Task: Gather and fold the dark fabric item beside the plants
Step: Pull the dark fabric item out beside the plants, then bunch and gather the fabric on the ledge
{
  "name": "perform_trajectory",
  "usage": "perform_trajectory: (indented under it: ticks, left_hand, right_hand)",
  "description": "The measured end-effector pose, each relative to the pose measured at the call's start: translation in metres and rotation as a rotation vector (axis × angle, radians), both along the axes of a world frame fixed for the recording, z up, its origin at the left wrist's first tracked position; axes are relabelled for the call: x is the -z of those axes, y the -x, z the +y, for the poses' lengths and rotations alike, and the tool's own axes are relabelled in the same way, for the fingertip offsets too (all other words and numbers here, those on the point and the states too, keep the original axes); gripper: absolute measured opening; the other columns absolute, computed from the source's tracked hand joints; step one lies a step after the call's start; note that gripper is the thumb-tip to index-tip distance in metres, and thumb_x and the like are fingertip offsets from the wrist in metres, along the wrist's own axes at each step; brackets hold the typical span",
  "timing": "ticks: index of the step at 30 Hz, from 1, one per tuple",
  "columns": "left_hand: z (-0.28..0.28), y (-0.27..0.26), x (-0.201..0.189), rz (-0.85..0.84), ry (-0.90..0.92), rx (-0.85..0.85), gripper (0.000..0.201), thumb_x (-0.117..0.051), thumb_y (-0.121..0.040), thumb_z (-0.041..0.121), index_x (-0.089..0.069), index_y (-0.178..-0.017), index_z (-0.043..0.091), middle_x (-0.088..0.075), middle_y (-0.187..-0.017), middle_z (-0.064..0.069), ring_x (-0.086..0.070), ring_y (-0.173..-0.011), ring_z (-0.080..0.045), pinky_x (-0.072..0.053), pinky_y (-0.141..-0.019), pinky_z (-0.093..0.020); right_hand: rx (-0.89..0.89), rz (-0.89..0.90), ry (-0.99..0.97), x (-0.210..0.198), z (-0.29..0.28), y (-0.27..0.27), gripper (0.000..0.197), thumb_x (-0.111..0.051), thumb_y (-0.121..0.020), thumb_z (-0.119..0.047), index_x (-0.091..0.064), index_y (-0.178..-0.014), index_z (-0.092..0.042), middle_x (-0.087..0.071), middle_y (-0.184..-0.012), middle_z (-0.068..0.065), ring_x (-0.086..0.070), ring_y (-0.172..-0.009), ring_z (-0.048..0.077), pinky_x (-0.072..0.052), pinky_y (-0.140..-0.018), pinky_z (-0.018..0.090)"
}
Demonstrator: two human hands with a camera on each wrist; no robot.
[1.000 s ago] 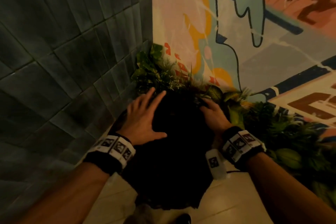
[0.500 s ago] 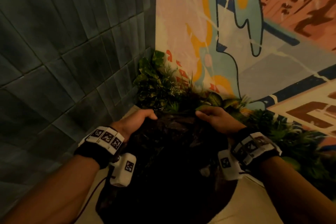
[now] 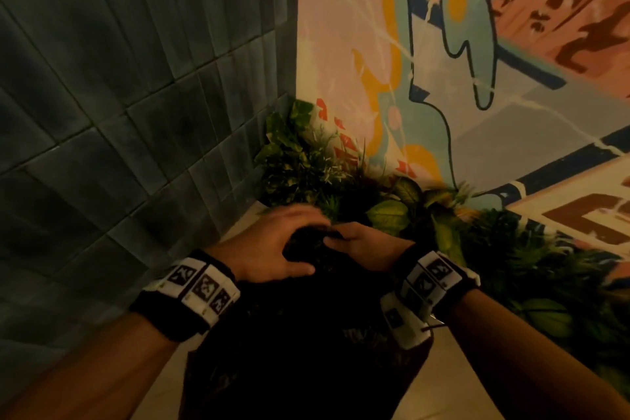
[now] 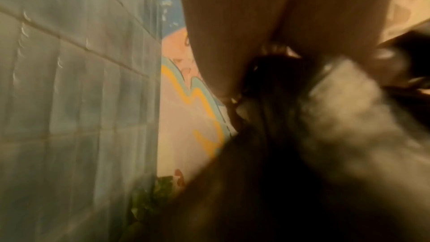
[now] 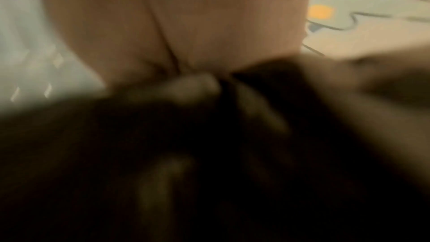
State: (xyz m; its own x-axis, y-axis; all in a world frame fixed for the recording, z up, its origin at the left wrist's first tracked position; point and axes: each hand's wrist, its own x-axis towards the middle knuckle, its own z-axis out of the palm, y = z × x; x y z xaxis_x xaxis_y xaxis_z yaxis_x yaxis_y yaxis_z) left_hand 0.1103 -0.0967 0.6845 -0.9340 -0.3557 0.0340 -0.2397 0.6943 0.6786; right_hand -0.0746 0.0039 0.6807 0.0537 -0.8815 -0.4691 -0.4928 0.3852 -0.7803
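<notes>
The dark, limp fabric item (image 3: 306, 334) hangs bunched between the two forearms, its top edge gathered up just in front of the green leafy plants (image 3: 300, 164) that fill the corner where the grey-green tiled wall (image 3: 119, 95) meets the colourful painted mural wall (image 3: 477, 112). No pot or planter under the plants can be made out; the leaves hide whatever holds them.

The left hand (image 3: 272, 249) lies over the top of the bunch, its fingers curved round the cloth and its thumb (image 3: 296, 270) pressed along the near side. The right hand (image 3: 361, 244), just beside it, pinches the same gathered edge, fingers curled in toward the left. The two hands almost touch at the peak of the cloth. Below them the fabric drops in dark folds over a pale floor (image 3: 453, 368). Both wrist views are blurred: they show skin above and bunched dark cloth below.

Half a second ago the hands were well apart, each gripping a separate corner of the top edge with the cloth stretched wide between them. Now they have come together and the edge is doubled into one narrow bunch. A second ago both palms lay flat and spread on the cloth.
</notes>
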Motion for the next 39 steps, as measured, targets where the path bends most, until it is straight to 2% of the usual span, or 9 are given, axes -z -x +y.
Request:
perform_trajectory:
  ticks: [3, 6, 10, 12, 15, 25, 30, 35, 39]
  left_hand:
    - [-0.009, 0.006, 0.014, 0.04, -0.17, -0.122, 0.025, -0.058, -0.088, 0.009, -0.067, -0.109, 0.019, -0.07, -0.107, 0.002, -0.064, -0.099, -0.008, -0.052, -0.091, -0.03]
    - [-0.028, -0.001, 0.022, 0.076, -0.26, -0.448, 0.023, -0.047, -0.094, 0.007, -0.067, -0.084, 0.008, -0.069, -0.084, -0.001, -0.061, -0.078, -0.011, -0.05, -0.077, -0.035]
    - [-0.033, -0.007, 0.015, 0.15, -0.408, -0.731, 0.031, -0.045, -0.098, 0.016, -0.066, -0.081, 0.002, -0.058, -0.075, 0.003, -0.051, -0.076, -0.01, -0.04, -0.074, -0.028]
    - [-0.038, -0.02, 0.015, 0.174, -0.43, -0.648, 0.022, -0.051, -0.095, 0.015, -0.068, -0.087, 0.003, -0.061, -0.082, -0.006, -0.054, -0.081, -0.015, -0.043, -0.073, -0.03]
    - [-0.053, -0.056, 0.014, 0.112, -0.286, -0.446, 0.013, -0.067, -0.084, 0.011, -0.069, -0.077, 0.022, -0.069, -0.073, 0.004, -0.06, -0.071, -0.002, -0.047, -0.07, -0.021]
    - [-0.063, -0.094, 0.034, 0.008, -0.045, -0.295, 0.068, -0.05, -0.082, -0.005, -0.056, -0.103, 0.06, -0.061, -0.099, 0.028, -0.055, -0.096, 0.01, -0.038, -0.085, -0.004]
    - [-0.069, -0.105, 0.035, -0.401, 0.252, -0.464, 0.061, -0.059, -0.071, 0.008, -0.047, -0.129, 0.024, -0.052, -0.124, -0.008, -0.048, -0.116, -0.036, -0.041, -0.097, -0.047]
    - [-0.019, -0.049, 0.007, -0.267, 0.229, -0.293, 0.112, -0.072, -0.057, 0.051, -0.003, -0.145, 0.044, -0.007, -0.158, 0.006, -0.012, -0.141, -0.024, -0.015, -0.111, -0.055]
    - [-0.005, -0.01, 0.02, -0.261, -0.047, -0.137, 0.065, -0.067, -0.079, 0.025, -0.042, -0.138, 0.031, -0.05, -0.14, -0.003, -0.044, -0.131, -0.023, -0.034, -0.109, -0.039]
  right_hand:
    - [0.189, -0.171, 0.003, -0.014, -0.004, -0.004, 0.019, -0.052, -0.095, -0.034, -0.069, -0.092, -0.024, -0.068, -0.079, -0.013, -0.063, -0.076, 0.004, -0.045, -0.081, 0.032]
    - [0.302, 0.018, 0.111, -0.018, 0.009, -0.006, 0.082, -0.066, -0.064, -0.07, -0.039, -0.127, -0.025, -0.056, -0.112, -0.01, -0.058, -0.1, 0.009, -0.049, -0.083, 0.026]
    - [0.0, 0.276, 0.112, 0.01, 0.023, -0.016, 0.063, -0.074, -0.077, -0.039, -0.047, -0.13, -0.019, -0.058, -0.121, -0.004, -0.056, -0.114, 0.017, -0.045, -0.093, 0.032]
    - [0.13, 0.187, 0.092, 0.025, 0.027, -0.007, 0.025, -0.059, -0.09, -0.009, -0.062, -0.114, -0.012, -0.064, -0.1, 0.0, -0.065, -0.089, 0.013, -0.048, -0.078, 0.029]
    - [0.576, -0.084, 0.076, 0.031, 0.036, 0.027, 0.043, -0.029, -0.087, 0.02, -0.057, -0.111, -0.002, -0.061, -0.088, 0.01, -0.062, -0.052, 0.004, -0.05, -0.05, 0.019]
    - [0.686, -0.023, 0.091, -0.001, 0.013, 0.064, 0.056, -0.029, -0.09, 0.014, -0.067, -0.069, -0.02, -0.054, -0.059, 0.006, -0.047, -0.036, 0.008, -0.036, -0.04, 0.022]
    - [0.851, -0.195, 0.052, -0.011, 0.012, 0.07, 0.037, -0.032, -0.089, 0.007, -0.063, -0.07, 0.001, -0.05, -0.044, -0.005, -0.044, -0.028, 0.001, -0.033, -0.037, 0.013]
    - [0.83, -0.668, -0.086, -0.027, -0.013, 0.024, 0.063, -0.024, -0.102, -0.006, -0.064, -0.053, -0.006, -0.043, -0.023, 0.0, -0.039, -0.016, 0.006, -0.029, -0.024, 0.015]
    - [0.648, -0.532, -0.057, -0.035, -0.028, -0.012, 0.013, -0.058, -0.086, 0.006, -0.066, -0.08, -0.003, -0.063, -0.051, -0.003, -0.058, -0.044, 0.006, -0.045, -0.048, 0.015]
